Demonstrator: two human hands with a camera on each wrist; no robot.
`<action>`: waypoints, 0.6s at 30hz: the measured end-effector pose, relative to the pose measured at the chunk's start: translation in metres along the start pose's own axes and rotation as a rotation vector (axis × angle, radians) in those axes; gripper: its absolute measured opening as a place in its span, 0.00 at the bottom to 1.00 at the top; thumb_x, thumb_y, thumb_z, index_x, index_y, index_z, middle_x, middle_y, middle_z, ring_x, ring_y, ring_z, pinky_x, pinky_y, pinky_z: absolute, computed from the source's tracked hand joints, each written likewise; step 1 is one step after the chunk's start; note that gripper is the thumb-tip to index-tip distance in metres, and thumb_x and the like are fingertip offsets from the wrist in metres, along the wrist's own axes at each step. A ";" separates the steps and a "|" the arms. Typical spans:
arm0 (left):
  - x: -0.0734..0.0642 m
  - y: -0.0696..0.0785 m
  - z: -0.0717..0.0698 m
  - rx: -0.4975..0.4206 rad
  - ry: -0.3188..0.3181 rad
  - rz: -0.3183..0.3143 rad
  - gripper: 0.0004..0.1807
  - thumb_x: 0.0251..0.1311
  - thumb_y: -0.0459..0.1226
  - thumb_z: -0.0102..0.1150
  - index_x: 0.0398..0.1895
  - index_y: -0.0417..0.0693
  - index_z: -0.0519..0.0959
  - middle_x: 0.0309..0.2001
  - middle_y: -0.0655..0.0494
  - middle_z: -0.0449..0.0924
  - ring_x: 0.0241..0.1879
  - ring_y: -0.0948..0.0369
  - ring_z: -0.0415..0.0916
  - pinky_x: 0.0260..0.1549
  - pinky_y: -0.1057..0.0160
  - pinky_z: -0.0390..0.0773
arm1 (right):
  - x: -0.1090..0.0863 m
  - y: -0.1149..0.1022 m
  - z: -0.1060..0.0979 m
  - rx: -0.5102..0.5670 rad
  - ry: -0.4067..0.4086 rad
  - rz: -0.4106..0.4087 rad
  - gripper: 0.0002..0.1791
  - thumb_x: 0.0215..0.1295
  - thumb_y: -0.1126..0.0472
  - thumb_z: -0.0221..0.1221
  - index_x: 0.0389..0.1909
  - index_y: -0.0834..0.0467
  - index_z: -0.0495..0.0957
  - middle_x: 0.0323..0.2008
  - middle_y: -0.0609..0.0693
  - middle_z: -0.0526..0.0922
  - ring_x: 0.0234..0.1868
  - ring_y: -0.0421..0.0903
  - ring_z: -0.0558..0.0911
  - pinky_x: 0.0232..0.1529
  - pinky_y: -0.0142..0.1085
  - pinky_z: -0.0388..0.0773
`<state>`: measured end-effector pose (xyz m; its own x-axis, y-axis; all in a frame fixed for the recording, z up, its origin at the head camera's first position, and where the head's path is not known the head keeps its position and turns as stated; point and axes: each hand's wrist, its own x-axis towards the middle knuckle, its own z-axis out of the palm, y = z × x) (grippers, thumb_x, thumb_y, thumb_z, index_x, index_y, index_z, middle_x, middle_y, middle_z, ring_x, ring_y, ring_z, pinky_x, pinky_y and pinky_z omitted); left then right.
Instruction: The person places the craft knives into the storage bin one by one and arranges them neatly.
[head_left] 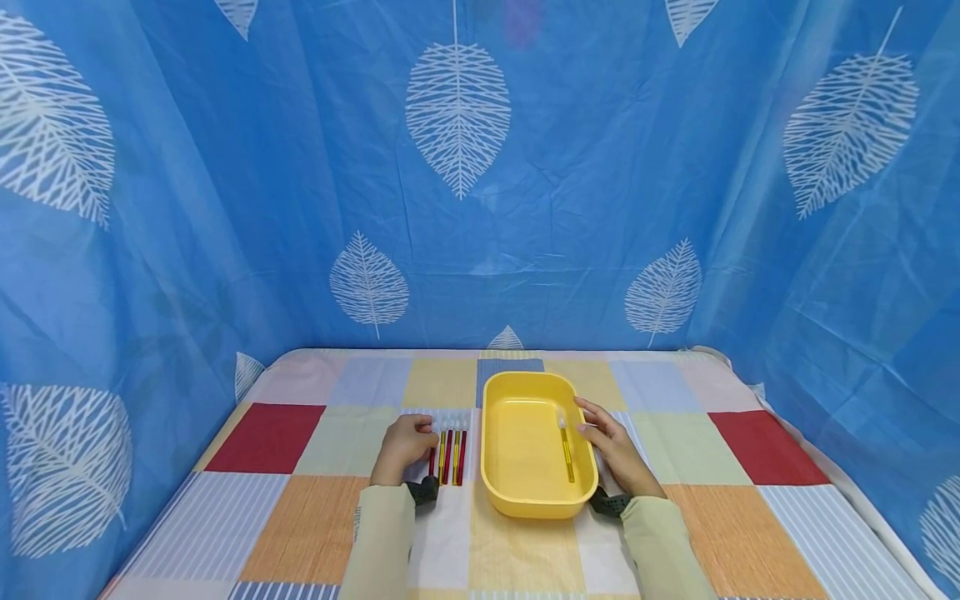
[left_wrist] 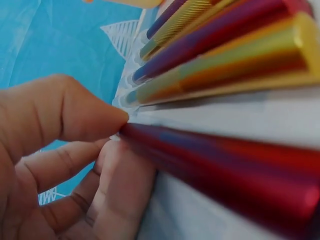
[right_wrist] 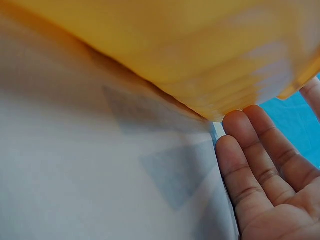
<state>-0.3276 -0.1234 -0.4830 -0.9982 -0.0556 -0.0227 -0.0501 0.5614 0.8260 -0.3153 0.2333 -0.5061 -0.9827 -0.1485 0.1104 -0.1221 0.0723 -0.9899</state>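
My left hand (head_left: 405, 446) pinches a red metallic craft knife (left_wrist: 225, 175) at its clear-capped end, between thumb and fingers. Just right of it, several more craft knives (head_left: 457, 457), red and gold by turns, lie side by side with clear caps toward the back. On the right, a yellow plastic tray (head_left: 527, 505) stands lengthwise, and a gold craft knife (head_left: 566, 450) lies inside it along the right side. My right hand (head_left: 618, 450) holds the tray's right wall, thumb at the rim; fingertips (right_wrist: 240, 125) lie against its outer side in the right wrist view.
A patchwork cloth (head_left: 742, 533) covers the table. Behind the table and along both sides hangs a blue curtain (head_left: 555, 208) with white leaf prints. Each wrist carries a black strap (head_left: 424, 492).
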 end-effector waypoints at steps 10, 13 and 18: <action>0.001 0.004 -0.004 -0.112 0.026 0.016 0.27 0.56 0.29 0.59 0.62 0.30 0.74 0.49 0.41 0.80 0.39 0.53 0.80 0.34 0.59 0.84 | -0.001 -0.002 0.001 -0.003 -0.002 0.012 0.30 0.75 0.58 0.54 0.75 0.56 0.61 0.66 0.65 0.66 0.59 0.58 0.74 0.51 0.34 0.81; 0.001 0.005 -0.006 -0.168 0.032 0.044 0.28 0.56 0.27 0.58 0.63 0.29 0.73 0.49 0.39 0.79 0.37 0.51 0.81 0.33 0.58 0.84 | -0.001 -0.003 0.001 0.002 -0.001 0.020 0.30 0.75 0.58 0.54 0.75 0.56 0.61 0.67 0.65 0.66 0.60 0.59 0.74 0.51 0.35 0.81; 0.002 0.009 -0.009 -0.234 0.022 0.056 0.28 0.58 0.27 0.57 0.65 0.31 0.71 0.51 0.35 0.79 0.38 0.48 0.84 0.34 0.54 0.86 | -0.001 -0.002 0.002 -0.008 0.011 0.028 0.30 0.75 0.59 0.54 0.75 0.55 0.61 0.66 0.65 0.66 0.60 0.58 0.74 0.51 0.35 0.81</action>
<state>-0.3302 -0.1256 -0.4708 -0.9981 -0.0490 0.0374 0.0174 0.3580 0.9336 -0.3140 0.2318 -0.5039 -0.9873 -0.1353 0.0834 -0.0954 0.0845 -0.9918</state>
